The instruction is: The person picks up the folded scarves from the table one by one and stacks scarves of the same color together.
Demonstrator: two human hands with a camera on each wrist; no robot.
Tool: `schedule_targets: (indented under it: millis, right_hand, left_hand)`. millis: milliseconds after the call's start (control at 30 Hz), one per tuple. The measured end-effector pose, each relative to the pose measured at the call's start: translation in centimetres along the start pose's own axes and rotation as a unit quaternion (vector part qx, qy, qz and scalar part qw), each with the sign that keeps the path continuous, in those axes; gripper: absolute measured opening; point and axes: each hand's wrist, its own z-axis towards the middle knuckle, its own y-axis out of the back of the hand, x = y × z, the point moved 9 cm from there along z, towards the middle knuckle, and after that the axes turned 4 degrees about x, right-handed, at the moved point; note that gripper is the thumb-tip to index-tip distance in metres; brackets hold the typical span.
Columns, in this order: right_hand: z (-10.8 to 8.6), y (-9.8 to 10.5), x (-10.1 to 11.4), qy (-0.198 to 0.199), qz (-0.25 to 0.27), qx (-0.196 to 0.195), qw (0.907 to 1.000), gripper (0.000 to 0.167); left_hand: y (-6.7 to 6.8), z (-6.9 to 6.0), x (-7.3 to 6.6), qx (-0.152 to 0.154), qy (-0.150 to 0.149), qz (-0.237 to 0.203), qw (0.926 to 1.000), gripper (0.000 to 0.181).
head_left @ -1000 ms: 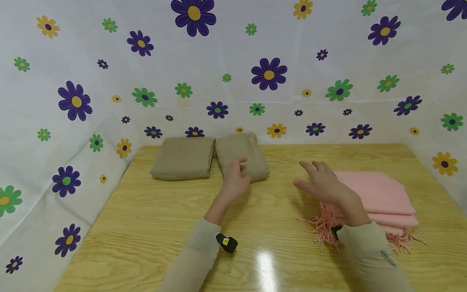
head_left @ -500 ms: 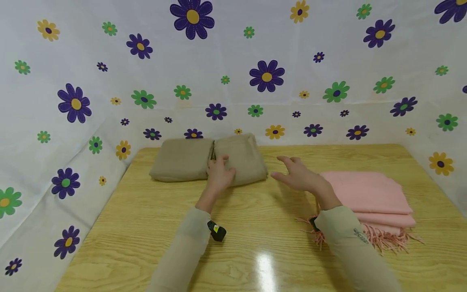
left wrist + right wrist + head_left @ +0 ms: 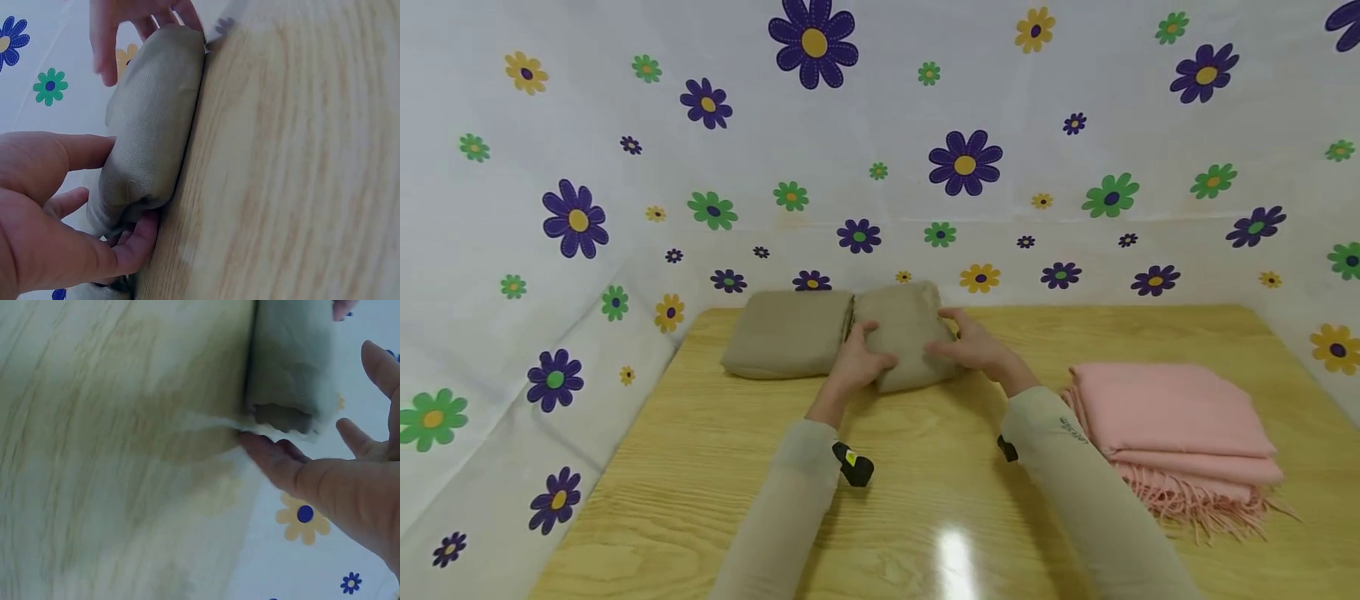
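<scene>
Two folded beige cloths lie side by side at the back of the table, the left cloth (image 3: 790, 333) and the right cloth (image 3: 902, 333). My left hand (image 3: 853, 362) is at the near left end of the right cloth. In the left wrist view its thumb touches the upper side of the cloth (image 3: 150, 119), and its curled fingers (image 3: 134, 247) reach round the lower end, tips hidden. My right hand (image 3: 977, 346) is at the right end, thumb and fingers spread. In the right wrist view its fingers (image 3: 275, 462) lie beside the cloth's end, near the table.
A folded pink shawl (image 3: 1172, 412) with fringe lies at the right of the wooden table (image 3: 700, 483). White fabric (image 3: 880, 117) printed with flowers hangs behind the table and along its sides.
My right hand has moved left from over the pink shawl to the right end of the right beige cloth. My left hand has shifted left to that cloth's left end.
</scene>
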Motion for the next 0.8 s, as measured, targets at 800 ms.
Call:
schedule_targets:
  millis: [800]
  right_hand:
    - [3.6, -1.0, -1.2, 0.027, 0.042, 0.068, 0.9964, 0.104]
  left_hand:
    - [-2.7, 2.7, 0.5, 0.107, -0.03, -0.013, 0.9937, 0.086]
